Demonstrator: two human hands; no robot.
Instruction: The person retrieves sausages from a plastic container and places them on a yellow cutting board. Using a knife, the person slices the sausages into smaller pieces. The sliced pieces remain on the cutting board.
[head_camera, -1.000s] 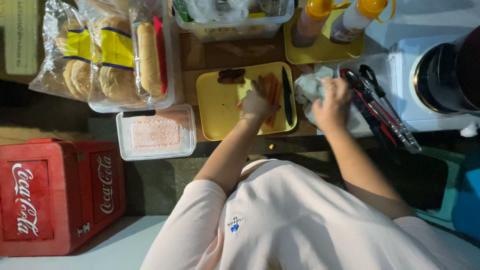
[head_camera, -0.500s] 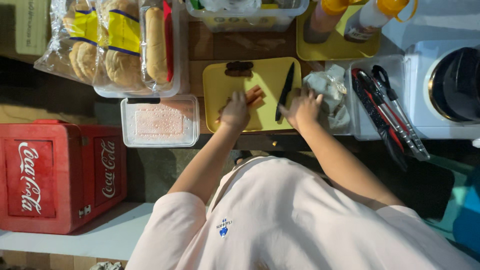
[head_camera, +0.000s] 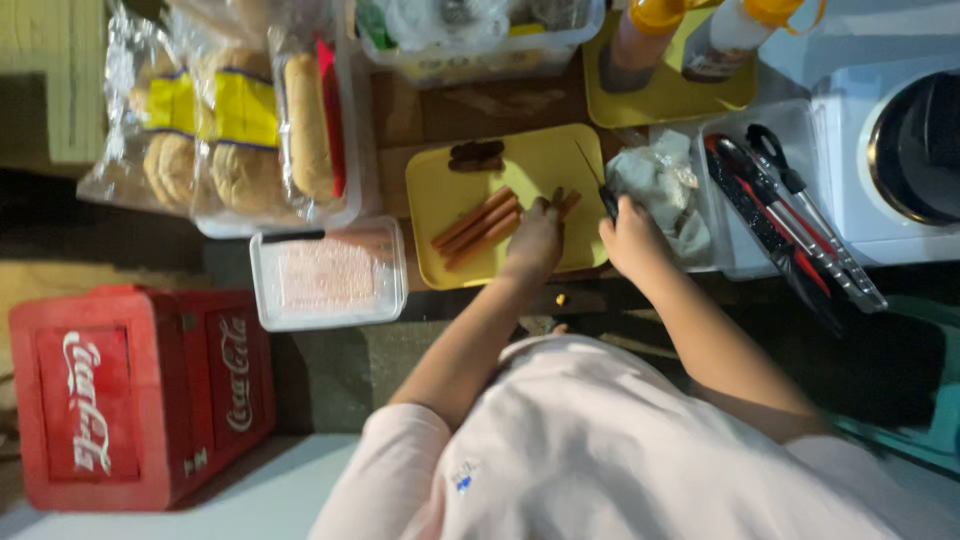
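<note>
Since half a second earlier, the left hand (head_camera: 535, 240) had slid to the right end of the sausages and the right hand (head_camera: 632, 238) had taken up the knife. On the yellow plastic cutting board (head_camera: 440, 195) lay three thin orange-red sausages (head_camera: 480, 225) side by side, slanting up toward the right. The left hand rested on their right ends with its fingers curled down, pinning them to the board; how far it was closed could not be told. The right hand was closed around the black handle of the thin dark-bladed knife (head_camera: 598, 185), whose blade pointed away from the person just beside the sausage ends.

A small dark brown piece (head_camera: 476, 155) sat near the far edge of the board. The board lay on a dark wooden counter (head_camera: 480, 105). To its left stood a clear rectangular plastic tub of pale pink food (head_camera: 328, 273), and beyond that a clear bag of round bread buns (head_camera: 215, 150). Right of the board were a crumpled clear plastic bag (head_camera: 660, 185), a white tray (head_camera: 725, 150) holding red-handled metal tongs (head_camera: 790, 230), and a white cooker with a dark round pot (head_camera: 915, 150). A red plastic crate (head_camera: 130, 400) stood below the counter on the left.
</note>
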